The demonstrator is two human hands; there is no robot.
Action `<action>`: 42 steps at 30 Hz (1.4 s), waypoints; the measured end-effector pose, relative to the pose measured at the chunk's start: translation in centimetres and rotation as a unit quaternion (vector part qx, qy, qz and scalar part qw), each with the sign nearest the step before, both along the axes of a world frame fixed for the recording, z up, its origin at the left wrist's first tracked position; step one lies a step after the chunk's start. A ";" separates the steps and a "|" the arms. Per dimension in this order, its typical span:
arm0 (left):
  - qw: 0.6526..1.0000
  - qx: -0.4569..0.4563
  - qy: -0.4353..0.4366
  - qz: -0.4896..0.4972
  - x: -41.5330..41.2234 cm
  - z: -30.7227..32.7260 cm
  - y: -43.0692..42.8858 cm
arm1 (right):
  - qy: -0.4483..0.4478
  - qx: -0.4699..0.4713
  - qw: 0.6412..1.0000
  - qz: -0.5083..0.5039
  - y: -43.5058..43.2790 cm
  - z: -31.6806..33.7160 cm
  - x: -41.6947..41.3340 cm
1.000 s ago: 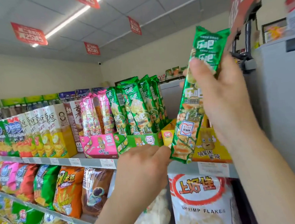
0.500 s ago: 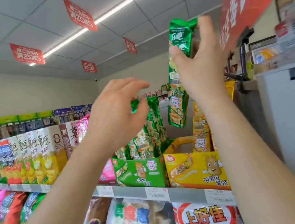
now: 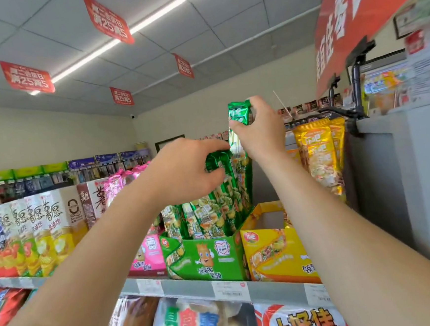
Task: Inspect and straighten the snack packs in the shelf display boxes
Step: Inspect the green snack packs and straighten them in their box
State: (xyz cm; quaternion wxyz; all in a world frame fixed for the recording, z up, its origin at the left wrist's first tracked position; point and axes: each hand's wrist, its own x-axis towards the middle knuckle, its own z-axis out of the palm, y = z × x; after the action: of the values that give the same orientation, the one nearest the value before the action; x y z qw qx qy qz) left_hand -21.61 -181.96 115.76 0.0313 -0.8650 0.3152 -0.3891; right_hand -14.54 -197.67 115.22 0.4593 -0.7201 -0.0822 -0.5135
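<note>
My right hand (image 3: 260,128) pinches the top of a long green snack pack (image 3: 238,114) and holds it upright over the right end of the green display box (image 3: 206,256). Its lower half reaches down among the other green packs (image 3: 210,214) standing in that box. My left hand (image 3: 183,170) grips the tops of those packs from the left and holds them aside. A pink display box (image 3: 146,255) stands to the left and a yellow display box (image 3: 275,250) to the right, with yellow packs (image 3: 318,152) leaning at its back.
Tall chip cartons (image 3: 41,228) fill the same shelf on the left. Large snack bags (image 3: 185,322) hang on the shelf below the price rail (image 3: 229,290). A grey cabinet (image 3: 415,172) and black sign clamp (image 3: 355,95) stand close on the right. Red signs hang overhead.
My right hand has lowered the green pack down into the green box. My left hand has closed on the tops of the standing green packs. The view has tilted up.
</note>
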 end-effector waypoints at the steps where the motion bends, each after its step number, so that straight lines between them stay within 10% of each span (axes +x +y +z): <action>1: 1.000 0.010 0.018 0.003 0.0 0.1 0.1 | 0.024 -0.012 1.000 0.007 0.1 -0.4 0.4; 8: 0.961 0.077 0.266 0.000 -0.5 2.8 1.4 | 0.194 -0.031 0.973 0.125 0.6 -2.0 0.6; 17: 0.951 -0.005 0.305 -0.056 0.4 3.5 2.8 | 0.274 -0.021 0.949 0.154 0.1 -0.3 -2.3; 31: 0.984 -0.026 0.173 -0.024 1.1 1.8 2.5 | 0.251 -0.250 0.909 0.218 0.3 -1.5 -3.8; 42: 0.989 0.019 0.132 0.058 1.1 1.4 4.7 | 0.169 -0.180 0.936 0.250 1.0 -3.0 -3.6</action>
State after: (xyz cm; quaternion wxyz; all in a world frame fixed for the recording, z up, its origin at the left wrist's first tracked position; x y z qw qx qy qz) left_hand -20.51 -177.24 117.20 0.0285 -0.9249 0.2728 -0.2634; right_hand -18.18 -196.68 112.24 0.4430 -0.8230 -0.2716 -0.2295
